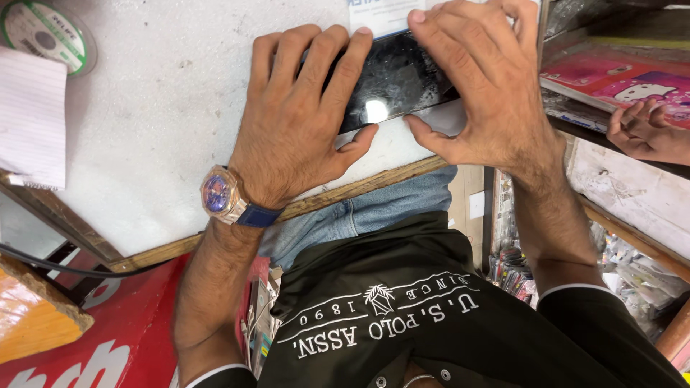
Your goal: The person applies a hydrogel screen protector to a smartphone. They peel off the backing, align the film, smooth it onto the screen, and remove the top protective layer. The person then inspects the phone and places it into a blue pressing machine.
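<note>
Hidden parts: the black phone (392, 82) is mostly covered by the two hands; only the middle of its glossy glass shows, with a bright light spot and smudges on it. Its far end is under a white card (384, 14), and that card is cut by the top edge of the view.
Phone place: it lies flat on the white counter (158, 108), near the wooden front edge (359, 188), between both hands.
Left hand (302, 115): it lies flat with palm down on the left part of the phone, fingers spread and pressing on the glass, thumb against the near edge. It is not clenched. A rose-coloured wristwatch (219, 195) with a blue strap is on its wrist.
Right hand (478, 82): open, fingers on the right end of the phone, thumb at the near edge. Whether it grips the far side I cannot tell.
Around: a green and white tape roll (47, 32) is at the top left corner, half cut off, and a lined white paper (32, 118) is just below it.
Right side: a shelf with pink packets (622, 79); another person's hand (643, 129) rests there, well apart from the phone.
Below: black shirt and blue jeans of the person hide the space under the counter.
</note>
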